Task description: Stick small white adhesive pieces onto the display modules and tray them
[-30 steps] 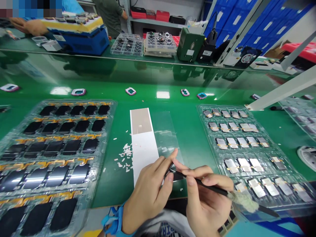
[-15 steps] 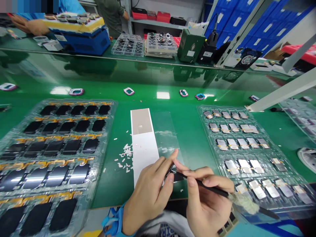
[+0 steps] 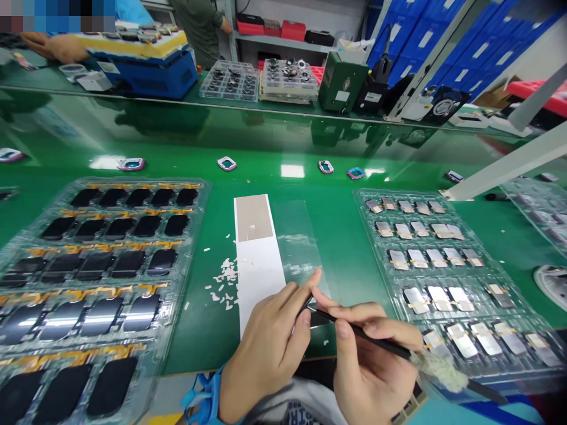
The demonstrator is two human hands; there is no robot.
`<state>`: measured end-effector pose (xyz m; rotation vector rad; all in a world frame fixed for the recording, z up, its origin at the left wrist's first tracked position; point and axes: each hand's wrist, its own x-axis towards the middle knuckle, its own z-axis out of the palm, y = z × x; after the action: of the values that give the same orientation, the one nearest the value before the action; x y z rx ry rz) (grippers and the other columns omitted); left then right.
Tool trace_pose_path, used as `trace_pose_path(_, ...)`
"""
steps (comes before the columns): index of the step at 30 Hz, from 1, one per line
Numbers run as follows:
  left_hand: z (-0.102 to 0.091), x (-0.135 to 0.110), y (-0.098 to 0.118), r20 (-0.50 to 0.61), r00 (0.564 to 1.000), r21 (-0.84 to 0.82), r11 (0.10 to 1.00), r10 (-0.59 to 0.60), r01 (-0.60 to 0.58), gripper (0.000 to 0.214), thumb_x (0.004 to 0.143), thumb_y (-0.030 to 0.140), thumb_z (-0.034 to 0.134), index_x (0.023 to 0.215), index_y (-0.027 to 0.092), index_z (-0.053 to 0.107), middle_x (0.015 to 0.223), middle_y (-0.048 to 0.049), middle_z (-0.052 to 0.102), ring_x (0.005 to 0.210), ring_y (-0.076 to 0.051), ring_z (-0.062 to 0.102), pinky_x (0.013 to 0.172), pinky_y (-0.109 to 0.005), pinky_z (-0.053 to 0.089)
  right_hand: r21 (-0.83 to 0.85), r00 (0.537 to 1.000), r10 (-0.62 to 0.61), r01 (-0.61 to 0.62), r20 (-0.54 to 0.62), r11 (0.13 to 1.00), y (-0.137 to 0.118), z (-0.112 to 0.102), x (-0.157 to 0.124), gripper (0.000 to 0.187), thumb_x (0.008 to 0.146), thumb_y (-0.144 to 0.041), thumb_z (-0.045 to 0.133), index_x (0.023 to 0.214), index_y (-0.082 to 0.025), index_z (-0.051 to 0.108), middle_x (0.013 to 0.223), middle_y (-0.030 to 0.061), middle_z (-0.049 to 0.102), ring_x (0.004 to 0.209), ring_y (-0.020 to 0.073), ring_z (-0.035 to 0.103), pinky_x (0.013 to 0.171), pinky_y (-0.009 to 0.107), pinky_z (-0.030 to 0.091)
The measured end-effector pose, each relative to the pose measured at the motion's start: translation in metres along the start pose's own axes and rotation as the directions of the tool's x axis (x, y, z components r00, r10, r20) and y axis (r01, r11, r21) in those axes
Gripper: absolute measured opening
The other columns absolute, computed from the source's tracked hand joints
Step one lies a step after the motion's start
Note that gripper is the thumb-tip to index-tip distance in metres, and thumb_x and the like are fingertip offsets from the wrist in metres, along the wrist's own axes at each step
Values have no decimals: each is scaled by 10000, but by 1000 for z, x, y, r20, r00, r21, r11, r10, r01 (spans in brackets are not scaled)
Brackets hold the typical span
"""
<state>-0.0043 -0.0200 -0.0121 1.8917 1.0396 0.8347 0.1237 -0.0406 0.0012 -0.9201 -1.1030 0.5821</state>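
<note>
Black pick [image 3: 367,335] lies in the right hand [image 3: 372,360], fingers closed narrowly around the shaft, with a pale fluffy tuft [image 3: 438,370] near its rear end. Left hand [image 3: 266,348] fingers pinch a small dark piece [image 3: 309,304] at the pick's tip — too small for us to identify — near the far-right edge of a white backing strip [image 3: 259,277] and pale scraps [image 3: 228,274]. We see the left tray [image 3: 133,182] of black panels and right tray [image 3: 398,191] of silver-backed parts occupied throughout; which pieces are finished, we cannot tell.

Slim black pick [image 3: 363,333] with pale fluffy wad [image 3: 438,370]
</note>
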Motion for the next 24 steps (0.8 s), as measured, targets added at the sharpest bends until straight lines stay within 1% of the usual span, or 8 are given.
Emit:
trace_pose_path(4, 1, 1, 0, 3, 1000, 2, 1000, 6, -6, 546, 1027, 228, 313, 1561, 323, 254, 1105, -73, 631, 921, -235, 633, 816, -404, 539, -6, 1000, -17, 17, -4, 1000, 0, 0, 0, 279, 898, 14, 572, 981, -231, 467, 865, -3, 679, 893, 188, 760, 782, 368, 686)
trace_pose_path(7, 1, 0, 0, 6, 1000, 5, 1000, -2, 2, 540, 1028, 232, 308, 1559, 315, 263, 1055, -71, 629, 899, -234, 634, 806, -405, 542, -7, 1000, -24, 24, 9, 1000, 1, -1, -1, 287, 893, 27, 566, 982, -228, 471, 874, -3, 680, 913, 186, 758, 834, 374, 677)
trace_pose_path(10, 1, 0, 0, 6, 1000, 13, 1000, -2, 2, 539, 1028, 236, 306, 1560, 314, 260, 1025, -65, 626, 886, -235, 635, 807, -411, 543, 26, 1000, -22, 22, 17, 999, 1, -2, -1, 305, 887, 53, 550, 994, -222, 474, 896, -1, 679, 939, 176, 754, 885, 356, 658)
trace_pose_path(16, 0, 2, 0, 31, 999, 7, 1000, -16, 16, 538, 1028, 238, 298, 1561, 298, 257, 1100, -81, 631, 914, -240, 631, 808, -417, 537, 57, 998, -34, 31, 45, 998, 0, -1, -1, 318, 885, 75, 518, 1004, -217, 479, 916, 6, 682, 964, 181, 749, 905, 361, 649)
trace_pose_path(21, 0, 0, 0, 28, 1000, -4, 1000, -9, 9, 533, 1035, 278, 317, 1563, 300, 248, 1184, -92, 630, 979, -251, 628, 836, -424, 531, 66, 998, -37, 34, 48, 997, 2, -2, -2, 321, 880, 86, 499, 999, -212, 491, 904, 6, 675, 952, 173, 747, 920, 369, 642)
trace_pose_path(24, 0, -1, 0, 27, 1000, -4, 1000, -7, 7, 536, 1035, 292, 316, 1565, 306, 240, 1183, -89, 627, 987, -253, 626, 850, -430, 531, 61, 998, -36, 34, 45, 998, 3, -2, -3, 323, 874, 87, 503, 994, -212, 496, 890, 4, 673, 929, 167, 745, 908, 381, 648)
